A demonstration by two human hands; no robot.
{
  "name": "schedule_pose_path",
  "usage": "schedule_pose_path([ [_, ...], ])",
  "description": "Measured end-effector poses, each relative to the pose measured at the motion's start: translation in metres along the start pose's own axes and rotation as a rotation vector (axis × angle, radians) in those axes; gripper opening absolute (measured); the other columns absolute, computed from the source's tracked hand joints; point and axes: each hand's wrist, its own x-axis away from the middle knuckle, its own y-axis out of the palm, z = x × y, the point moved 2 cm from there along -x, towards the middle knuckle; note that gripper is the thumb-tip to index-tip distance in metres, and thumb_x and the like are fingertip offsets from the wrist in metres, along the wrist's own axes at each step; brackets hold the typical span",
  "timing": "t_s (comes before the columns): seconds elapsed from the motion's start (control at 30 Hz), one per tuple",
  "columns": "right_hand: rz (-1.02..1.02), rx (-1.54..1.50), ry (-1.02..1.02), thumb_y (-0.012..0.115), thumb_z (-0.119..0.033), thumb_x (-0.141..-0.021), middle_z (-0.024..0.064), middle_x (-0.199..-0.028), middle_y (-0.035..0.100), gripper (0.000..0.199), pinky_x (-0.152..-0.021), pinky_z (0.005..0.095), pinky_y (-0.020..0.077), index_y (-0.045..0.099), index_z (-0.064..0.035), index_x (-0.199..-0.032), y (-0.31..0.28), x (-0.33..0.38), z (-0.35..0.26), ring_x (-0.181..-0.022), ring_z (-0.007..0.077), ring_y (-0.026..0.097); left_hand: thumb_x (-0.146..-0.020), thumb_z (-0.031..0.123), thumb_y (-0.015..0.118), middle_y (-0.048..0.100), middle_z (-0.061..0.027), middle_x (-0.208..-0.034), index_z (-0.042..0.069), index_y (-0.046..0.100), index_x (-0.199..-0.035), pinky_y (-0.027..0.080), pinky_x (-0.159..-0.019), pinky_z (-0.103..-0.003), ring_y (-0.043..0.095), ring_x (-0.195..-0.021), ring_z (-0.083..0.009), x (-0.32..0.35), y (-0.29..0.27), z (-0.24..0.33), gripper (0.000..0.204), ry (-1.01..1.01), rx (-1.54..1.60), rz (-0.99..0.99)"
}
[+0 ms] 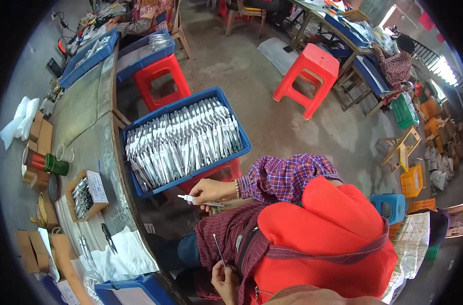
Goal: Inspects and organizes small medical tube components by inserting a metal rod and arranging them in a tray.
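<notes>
"What have you got in your fingers?"

"My right hand (206, 191) has a slim pen (187, 198). My thumb and fingers are closed round it, and its white end pokes out towards the table (81, 109)."

"And the other one?"

"My left hand (225, 282) is low in front of me, by my striped clothing (218, 229). Its fingertips are pinched together on a thin dark rod (219, 250), which leans upward with a pale tip. I can't tell how the fingers tucked underneath lie."

"What's near your right hand?"

"A blue crate (247, 146) packed with rows of silvery pens (183, 137). It sits over a red stool (231, 169), right beside the table. The pen I'm holding is outside the crate, near its edge."

"Anything on the table?"

"A cardboard box (95, 207) of slim metallic parts (80, 195), then a black pen (108, 237) touching or just beside a crumpled white sheet (132, 254); I can't tell which. A green roll (56, 165) is farther along."
</notes>
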Motion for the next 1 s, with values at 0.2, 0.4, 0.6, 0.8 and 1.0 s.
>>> schedule_pose_path([
  [0.2,0.002,-0.060,-0.068,0.063,-0.009,-0.081,0.0051,-0.077,0.060,0.030,-0.050,0.0229,0.0510,0.055,0.0022,-0.108,-0.004,0.012,-0.004,-0.060,0.0086,0.058,-0.089,0.011,0.061,0.060,-0.0025,-0.079,0.000,0.054,-0.112,0.042,-0.059,-0.019,0.053,-0.065,-0.0064,0.007,0.008,0.008,0.027,-0.011,0.042,-0.022],
  [0.4,-0.113,0.087,-0.098,0.067,-0.011,-0.080,0.0062,-0.082,0.062,0.038,-0.050,0.0221,0.0503,0.053,-0.0017,-0.114,0.006,0.002,-0.009,-0.061,0.0074,0.058,-0.087,0.005,0.058,0.058,0.0017,-0.075,0.001,0.056,-0.105,0.032,-0.046,-0.016,0.044,-0.053,-0.0014,0.021,0.039,0.034,0.019,-0.067,0.156,0.229],
  [0.6,0.100,0.449,-0.442,0.070,-0.016,-0.075,0.0052,-0.090,0.060,0.032,-0.064,0.0238,0.0474,0.062,-0.0026,-0.102,-0.031,0.008,-0.027,-0.079,0.0093,0.057,-0.086,0.003,0.059,0.058,0.0024,-0.084,0.000,0.056,-0.106,0.041,-0.064,-0.017,0.052,-0.072,-0.0038,0.016,0.041,0.026,0.020,-0.107,0.121,0.231],
  [0.8,0.203,0.697,-0.706,0.065,-0.014,-0.080,0.0041,-0.086,0.057,0.022,-0.063,0.0243,0.0465,0.063,-0.0034,-0.099,-0.059,-0.023,-0.087,-0.072,0.0113,0.056,-0.085,0.002,0.059,0.058,0.0019,-0.089,-0.002,0.056,-0.107,0.042,-0.073,-0.019,0.053,-0.081,-0.0044,0.022,0.042,0.022,0.022,-0.078,0.185,0.250],
  [1.0,0.255,0.644,-0.791,0.059,0.000,-0.080,0.0065,-0.093,0.061,0.024,-0.076,0.0263,0.0516,0.059,0.0001,-0.104,-0.095,-0.078,-0.143,-0.084,0.0128,0.062,-0.085,0.002,0.060,0.058,0.0022,-0.089,-0.002,0.056,-0.107,0.042,-0.072,-0.018,0.053,-0.081,-0.0041,0.017,0.043,0.020,0.022,-0.057,0.223,0.250],
])
